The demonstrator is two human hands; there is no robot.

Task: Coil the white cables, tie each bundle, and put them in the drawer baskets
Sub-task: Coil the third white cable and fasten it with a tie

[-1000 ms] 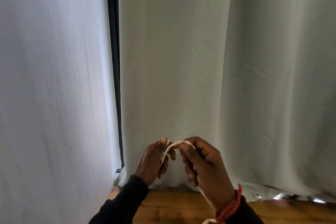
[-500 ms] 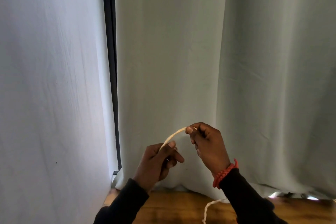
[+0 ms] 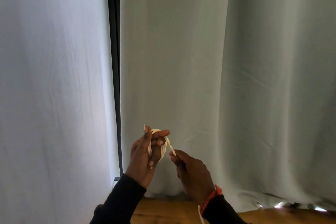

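White cable (image 3: 164, 148) loops around the curled fingers of the left hand (image 3: 145, 154), while the right hand (image 3: 192, 172) just beside pinches its free strand.

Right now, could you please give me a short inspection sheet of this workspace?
Surface: wooden tabletop, only a strip showing at the bottom.
Job's things: white cable, partly coiled; no drawer baskets in view.
Clutter: nothing seen.
Hands: left hand holds the coil around its fingers; right hand pinches the cable's free length.
Cables: loose tail hangs past the right wrist.
Surroundings: pale curtains, dark vertical frame, red bracelet.
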